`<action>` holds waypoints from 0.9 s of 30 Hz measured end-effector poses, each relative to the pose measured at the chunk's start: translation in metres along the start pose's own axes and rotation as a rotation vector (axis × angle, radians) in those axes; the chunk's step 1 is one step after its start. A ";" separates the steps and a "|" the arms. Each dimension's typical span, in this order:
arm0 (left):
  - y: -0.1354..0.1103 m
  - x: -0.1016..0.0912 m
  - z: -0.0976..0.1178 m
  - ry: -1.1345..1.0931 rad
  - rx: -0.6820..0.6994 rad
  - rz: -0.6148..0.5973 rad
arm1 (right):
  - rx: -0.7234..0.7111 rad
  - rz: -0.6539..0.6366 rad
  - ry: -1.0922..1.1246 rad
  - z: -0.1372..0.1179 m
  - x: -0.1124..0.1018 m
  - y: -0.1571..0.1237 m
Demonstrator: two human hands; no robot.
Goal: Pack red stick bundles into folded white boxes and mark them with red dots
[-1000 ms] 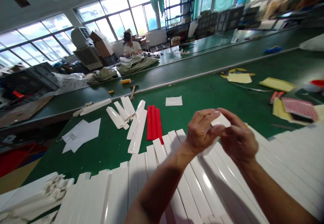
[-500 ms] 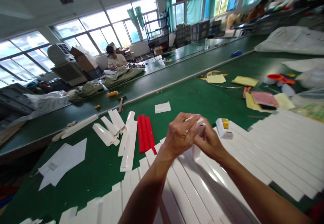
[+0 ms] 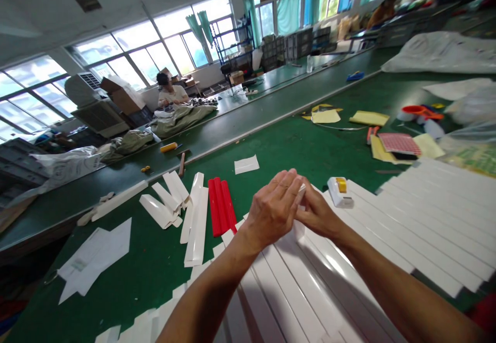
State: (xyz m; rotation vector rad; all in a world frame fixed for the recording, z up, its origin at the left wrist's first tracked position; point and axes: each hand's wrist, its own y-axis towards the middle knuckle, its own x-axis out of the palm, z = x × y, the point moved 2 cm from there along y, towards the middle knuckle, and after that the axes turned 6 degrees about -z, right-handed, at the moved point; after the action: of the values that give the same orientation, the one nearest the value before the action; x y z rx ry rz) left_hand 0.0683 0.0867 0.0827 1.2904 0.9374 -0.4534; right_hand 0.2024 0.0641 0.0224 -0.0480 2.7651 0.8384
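Note:
Both hands meet at the end of a long, narrow white carton [image 3: 298, 231] in glossy card. My left hand [image 3: 274, 206] lies over its end with the fingers pressed together, hiding most of the flap. My right hand [image 3: 318, 213] is closed around the other side of the same end. Beneath them, several long white cartons [image 3: 289, 276] lie side by side. A white tape dispenser [image 3: 341, 193] with a yellow roll stands just right of my right hand. Red ribbed strips [image 3: 221, 207] lie left of my left hand.
Loose white card pieces [image 3: 197, 229] and paper sheets [image 3: 96, 258] lie on the green table at left. More white cartons [image 3: 437, 219] cover the right side, below yellow papers [image 3: 369, 118] and orange-handled scissors [image 3: 416, 110]. A person [image 3: 172, 92] sits across the far bench.
My left hand's fingers have straightened and flattened over the carton end, covering the flap that showed before. My right hand stays around it. The view has shifted slightly.

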 end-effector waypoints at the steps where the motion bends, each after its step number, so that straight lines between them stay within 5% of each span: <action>1: -0.001 0.003 0.001 0.002 0.002 0.016 | 0.006 -0.004 0.012 0.002 -0.001 -0.001; 9: -0.001 0.014 0.005 0.028 0.003 -0.039 | 0.055 -0.034 0.083 0.007 -0.009 -0.007; 13: -0.004 0.011 0.003 0.042 0.028 -0.083 | 0.166 -0.159 0.168 0.020 -0.030 -0.018; 15: -0.007 0.009 0.001 0.047 -0.001 -0.076 | 0.359 0.060 0.203 0.042 -0.055 -0.030; 17: -0.010 0.007 -0.001 0.045 -0.037 -0.048 | 0.616 0.516 0.140 0.071 -0.085 -0.050; 19: -0.012 0.006 0.001 0.031 -0.049 -0.017 | 0.800 0.832 0.018 0.099 -0.110 -0.072; 22: -0.012 0.007 0.005 0.002 -0.055 0.008 | 0.973 0.896 -0.075 0.135 -0.127 -0.094; 27: -0.013 0.009 0.008 -0.016 -0.060 0.029 | 1.156 0.856 -0.104 0.170 -0.127 -0.109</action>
State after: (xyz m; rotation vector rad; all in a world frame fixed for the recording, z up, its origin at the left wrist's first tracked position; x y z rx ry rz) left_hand 0.0669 0.0774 0.0675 1.2423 0.9117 -0.4094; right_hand 0.3759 0.0616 -0.1411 1.3514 2.6606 -0.7260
